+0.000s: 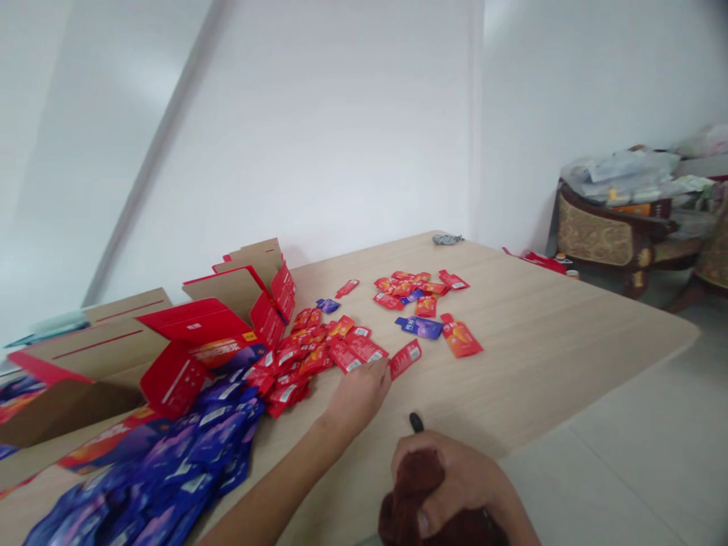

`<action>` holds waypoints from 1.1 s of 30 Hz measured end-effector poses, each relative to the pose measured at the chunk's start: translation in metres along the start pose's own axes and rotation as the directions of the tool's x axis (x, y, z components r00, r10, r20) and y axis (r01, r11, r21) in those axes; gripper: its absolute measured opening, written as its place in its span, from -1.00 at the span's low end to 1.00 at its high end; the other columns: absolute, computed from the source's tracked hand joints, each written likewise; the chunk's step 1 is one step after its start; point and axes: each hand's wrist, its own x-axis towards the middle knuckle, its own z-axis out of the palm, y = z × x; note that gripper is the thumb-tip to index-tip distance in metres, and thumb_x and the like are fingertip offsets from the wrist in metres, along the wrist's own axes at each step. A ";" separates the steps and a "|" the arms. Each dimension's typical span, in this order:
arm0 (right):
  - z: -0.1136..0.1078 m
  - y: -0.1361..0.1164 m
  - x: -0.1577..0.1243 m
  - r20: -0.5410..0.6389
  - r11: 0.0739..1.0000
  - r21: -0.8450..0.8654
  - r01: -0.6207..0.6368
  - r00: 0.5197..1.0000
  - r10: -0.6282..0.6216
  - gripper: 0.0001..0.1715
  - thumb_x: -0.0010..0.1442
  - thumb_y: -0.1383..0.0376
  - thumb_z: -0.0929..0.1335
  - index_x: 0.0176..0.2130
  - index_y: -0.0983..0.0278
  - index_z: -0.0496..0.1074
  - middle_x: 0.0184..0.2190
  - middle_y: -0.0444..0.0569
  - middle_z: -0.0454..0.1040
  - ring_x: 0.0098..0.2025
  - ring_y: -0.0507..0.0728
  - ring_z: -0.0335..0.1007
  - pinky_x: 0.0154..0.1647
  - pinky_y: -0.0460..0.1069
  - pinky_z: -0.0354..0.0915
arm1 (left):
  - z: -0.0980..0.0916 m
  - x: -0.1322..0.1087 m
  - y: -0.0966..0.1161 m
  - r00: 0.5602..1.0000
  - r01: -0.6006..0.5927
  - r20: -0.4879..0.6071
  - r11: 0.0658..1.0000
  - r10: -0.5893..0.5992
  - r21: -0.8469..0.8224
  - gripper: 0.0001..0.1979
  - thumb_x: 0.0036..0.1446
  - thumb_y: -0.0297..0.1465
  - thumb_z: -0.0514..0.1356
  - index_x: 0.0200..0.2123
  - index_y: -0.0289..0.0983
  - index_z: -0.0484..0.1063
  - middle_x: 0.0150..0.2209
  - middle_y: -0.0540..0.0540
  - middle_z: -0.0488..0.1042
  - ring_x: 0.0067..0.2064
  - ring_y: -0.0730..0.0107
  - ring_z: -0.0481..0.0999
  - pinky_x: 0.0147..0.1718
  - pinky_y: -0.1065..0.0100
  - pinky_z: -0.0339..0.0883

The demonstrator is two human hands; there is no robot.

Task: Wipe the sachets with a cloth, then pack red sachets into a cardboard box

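Note:
My left hand (359, 396) reaches over the table with its fingers curled at a red sachet (406, 358), which sticks out to the right of the fingertips. More red sachets (296, 356) lie in a loose heap just beyond and left of this hand. Near the table's front edge, my right hand (463, 474) is closed around a bunched dark brown cloth (421, 479). A small black tip (416, 422) pokes out above that hand; what it belongs to is hidden. Blue-purple sachets (199, 447) form a big pile at the left.
Open red cardboard boxes (199, 326) line the left side along the wall. Scattered red and orange sachets (460, 336) and a purple sachet (419, 327) lie mid-table. A grey crumpled item (447, 239) rests at the far corner. A loaded chair (603, 227) stands right.

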 end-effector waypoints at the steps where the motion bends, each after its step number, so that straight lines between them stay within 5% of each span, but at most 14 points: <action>1: 0.000 -0.001 -0.001 0.010 1.000 0.004 -0.005 1.000 0.004 -0.30 -0.37 0.13 0.71 -0.22 0.30 0.57 -0.41 -0.22 0.51 -0.39 0.00 0.35 -0.32 -0.11 0.31 | -0.009 -0.015 -0.001 0.999 0.045 -0.025 0.998 -0.046 -0.033 -0.72 0.44 -0.43 -0.01 -0.19 -0.30 0.50 -0.29 -0.22 0.62 -0.25 0.19 0.64 -0.24 0.28 0.42; 4: 0.002 -0.006 -0.007 0.028 1.000 -0.002 0.001 1.000 -0.001 -0.32 -0.34 0.10 0.70 -0.23 0.30 0.56 -0.40 -0.19 0.52 -0.39 0.02 0.36 -0.32 -0.10 0.29 | -0.029 -0.065 -0.007 0.989 0.125 -0.056 0.982 -0.135 -0.142 -0.64 0.47 -0.35 -0.08 -0.26 -0.26 0.46 -0.38 -0.10 0.59 -0.35 0.30 0.61 -0.33 0.37 0.41; 6: 0.005 -0.012 -0.012 0.027 1.000 -0.006 0.006 1.000 -0.006 -0.36 -0.26 0.08 0.68 -0.21 0.30 0.55 -0.37 -0.15 0.54 -0.38 0.04 0.37 -0.34 -0.09 0.26 | -0.030 -0.098 -0.013 0.983 0.155 -0.052 0.942 -0.178 -0.298 -0.67 0.47 -0.31 -0.07 -0.14 -0.25 0.47 -0.30 -0.09 0.62 -0.28 0.32 0.63 -0.29 0.38 0.45; 11: 0.011 -0.020 -0.018 -0.121 0.998 -0.019 0.053 0.991 -0.055 -0.39 -0.16 -0.02 0.63 -0.23 0.28 0.52 -0.36 -0.09 0.55 -0.34 0.12 0.44 -0.31 -0.04 0.30 | 0.000 -0.160 -0.020 0.925 0.335 0.071 0.714 -0.373 -0.614 -0.52 0.42 -0.18 0.04 0.29 -0.28 0.26 -0.17 -0.17 0.67 -0.18 0.18 0.68 -0.21 0.23 0.53; 14: 0.014 -0.016 -0.014 -0.309 0.990 -0.051 0.132 0.941 -0.141 -0.42 -0.08 -0.04 0.60 -0.20 0.26 0.51 -0.35 -0.07 0.55 -0.32 0.16 0.48 -0.28 -0.01 0.36 | 0.020 -0.177 -0.013 0.918 0.362 0.095 0.717 -0.385 -0.596 -0.47 0.44 -0.17 0.03 0.35 -0.27 0.17 0.08 -0.30 0.60 0.04 0.09 0.64 0.01 0.09 0.50; 18: 0.015 -0.011 -0.007 -0.619 0.973 -0.064 0.220 0.757 -0.212 -0.50 0.04 0.00 0.56 -0.13 0.21 0.48 -0.27 -0.06 0.58 -0.24 0.18 0.53 -0.19 0.01 0.42 | 0.032 -0.185 -0.001 0.951 0.285 0.043 0.808 -0.308 -0.516 -0.36 0.42 -0.27 0.09 0.45 -0.30 -0.01 0.35 -0.42 0.33 0.32 0.02 0.42 0.24 0.05 0.35; 22: 0.015 -0.012 -0.001 -0.745 0.974 -0.135 0.183 0.629 -0.222 -0.56 0.14 -0.01 0.50 -0.12 0.20 0.47 -0.18 0.00 0.60 -0.12 0.23 0.56 -0.08 0.07 0.47 | 0.031 -0.186 0.006 0.953 0.304 0.086 0.902 -0.292 -0.306 -0.24 0.34 -0.30 0.22 0.47 -0.26 -0.06 0.19 -0.38 0.44 0.08 -0.02 0.60 0.01 0.08 0.52; 25: 0.016 -0.012 0.001 -0.769 0.976 -0.169 0.135 0.601 -0.216 -0.53 0.16 -0.04 0.48 -0.10 0.21 0.47 -0.13 0.04 0.62 -0.07 0.28 0.58 -0.04 0.11 0.48 | 0.026 -0.190 0.009 0.960 0.280 0.066 0.949 -0.273 -0.149 -0.21 0.25 -0.22 0.35 0.43 -0.25 0.10 0.10 -0.30 0.47 0.04 -0.07 0.57 -0.01 0.00 0.51; 29: 0.014 -0.007 0.005 -0.767 0.975 -0.196 0.108 0.603 -0.221 -0.51 0.16 -0.05 0.50 -0.09 0.22 0.48 -0.08 0.05 0.63 -0.02 0.30 0.58 0.02 0.15 0.48 | 0.027 -0.208 0.008 0.985 0.156 -0.075 0.987 -0.158 -0.033 -0.13 0.07 -0.16 0.48 0.38 -0.16 0.23 0.33 -0.30 0.32 0.20 -0.19 0.42 0.12 -0.16 0.44; 33: 0.014 -0.003 0.014 -0.779 0.952 -0.301 0.063 0.559 -0.283 -0.50 0.20 -0.06 0.49 -0.04 0.22 0.52 -0.04 0.05 0.63 0.02 0.28 0.56 0.12 0.16 0.41 | 0.038 -0.238 0.001 0.984 0.037 -0.175 0.999 -0.037 -0.002 -0.33 0.20 -0.35 0.40 0.34 -0.08 0.32 0.33 -0.20 0.35 0.24 -0.10 0.41 0.13 -0.06 0.49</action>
